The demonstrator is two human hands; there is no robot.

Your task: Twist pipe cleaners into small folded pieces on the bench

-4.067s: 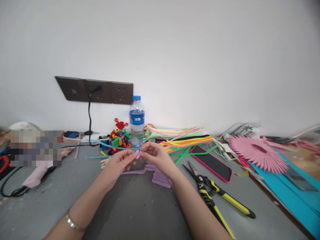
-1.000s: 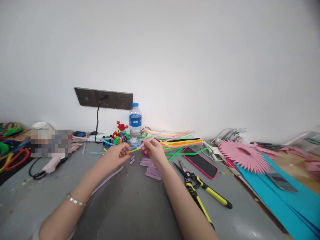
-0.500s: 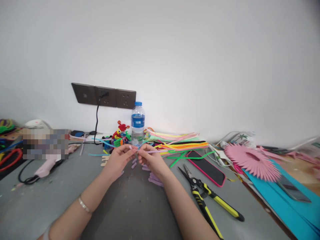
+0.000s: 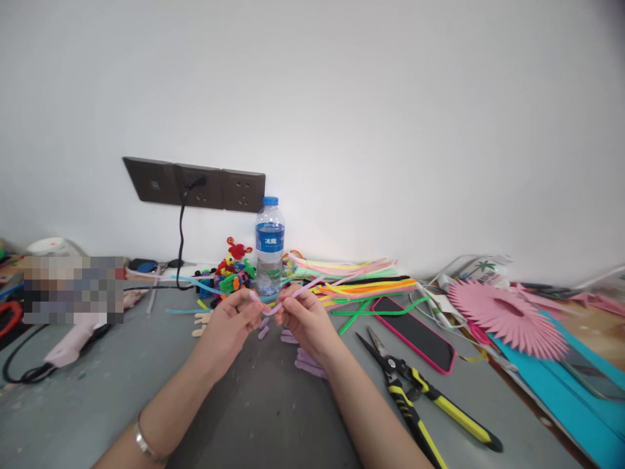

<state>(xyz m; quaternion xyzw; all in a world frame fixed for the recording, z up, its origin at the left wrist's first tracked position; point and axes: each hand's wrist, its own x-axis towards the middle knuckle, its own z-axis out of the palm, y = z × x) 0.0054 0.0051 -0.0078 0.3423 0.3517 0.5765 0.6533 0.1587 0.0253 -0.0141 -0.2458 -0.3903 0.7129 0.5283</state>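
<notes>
A light purple pipe cleaner point(image 4: 271, 311) is stretched between my two hands above the grey table point(image 4: 254, 417). One end is pinched by my left hand point(image 4: 233, 326); my right hand point(image 4: 303, 320) pinches it farther along, and its free end sticks up to the right. The piece sags in a shallow curve between the fingers. Short purple pieces point(image 4: 263, 331) lie below the hands, and a stack of folded purple pieces point(image 4: 310, 363) is partly hidden by my right wrist.
A water bottle point(image 4: 270, 251) stands behind my hands, beside colourful pipe-cleaner figures point(image 4: 234, 277). Loose pipe cleaners point(image 4: 361, 283), a phone point(image 4: 420, 337) and yellow-black pliers point(image 4: 415, 384) lie to the right. At left rests a pink glue gun point(image 4: 68, 345).
My hands have moved slightly apart, and the purple piece now shows as a curve between them. Its free end points more upward. The view has shifted a little.
</notes>
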